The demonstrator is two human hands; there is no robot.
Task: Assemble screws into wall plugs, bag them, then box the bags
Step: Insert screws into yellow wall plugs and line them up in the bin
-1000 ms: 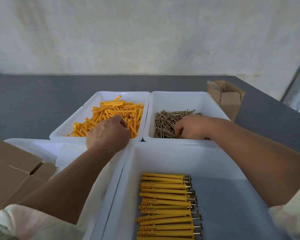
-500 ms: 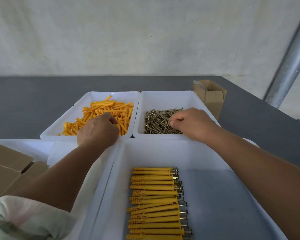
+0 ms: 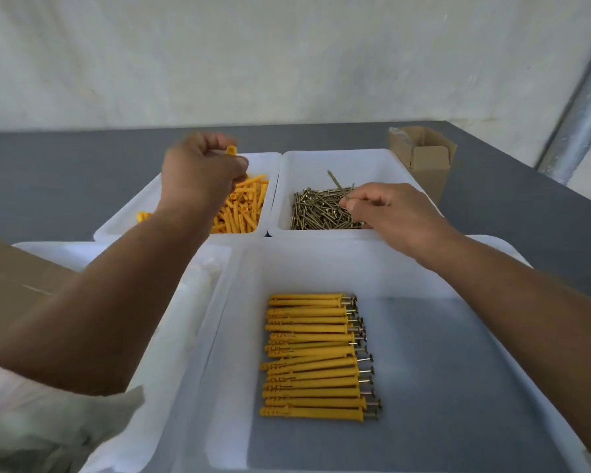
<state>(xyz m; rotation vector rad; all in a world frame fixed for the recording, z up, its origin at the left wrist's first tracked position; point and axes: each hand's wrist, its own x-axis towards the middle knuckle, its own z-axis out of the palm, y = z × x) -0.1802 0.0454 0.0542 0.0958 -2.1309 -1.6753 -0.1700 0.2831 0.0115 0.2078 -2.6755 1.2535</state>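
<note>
Grey counter (image 3: 48, 172) runs below a pale wall. At the far left a white tray (image 3: 123, 227) holds loose orange wall plugs (image 3: 243, 209); just beside it on the right, a second tray (image 3: 321, 158) holds a heap of screws (image 3: 318, 213). The left hand (image 3: 198, 179) hangs above the plug tray, its grip curled round a single plug (image 3: 231, 150). The right hand (image 3: 389, 213) is over the screw tray, its grip pinching one screw (image 3: 336, 182) between thumb and forefinger. A near tray (image 3: 423, 268) holds a row of assembled plugs (image 3: 314, 356). A small cardboard box (image 3: 423, 165) stands at the far right.
</note>
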